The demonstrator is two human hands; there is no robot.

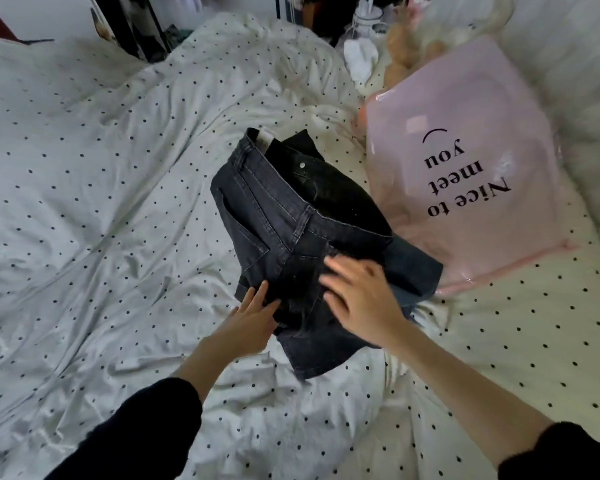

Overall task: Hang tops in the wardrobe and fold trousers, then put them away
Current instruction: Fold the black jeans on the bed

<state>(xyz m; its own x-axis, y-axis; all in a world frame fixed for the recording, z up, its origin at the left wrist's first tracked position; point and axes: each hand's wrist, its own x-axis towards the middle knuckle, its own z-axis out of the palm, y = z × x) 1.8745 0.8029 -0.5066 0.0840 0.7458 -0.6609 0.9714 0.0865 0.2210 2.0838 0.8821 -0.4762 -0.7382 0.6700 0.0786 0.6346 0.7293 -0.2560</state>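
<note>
One pair of dark jeans (284, 216) lies folded on the dotted bedsheet (101, 202), waistband away from the person. The left hand (253, 323) rests flat on its near edge with straight fingers, holding nothing. The right hand (361, 296) presses on top, fingers spread. One pink bag (471, 174) lies just beside the jeans.

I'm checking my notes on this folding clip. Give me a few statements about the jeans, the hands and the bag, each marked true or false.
1. The jeans lie on a dotted sheet. True.
2. The right hand rests on the jeans with straight fingers. True.
3. The left hand holds a hanger. False: it touches the jeans' near edge and holds nothing.
4. The pink bag lies left of the jeans. False: it lies to their right.
5. The bag bears printed words. True.
</note>
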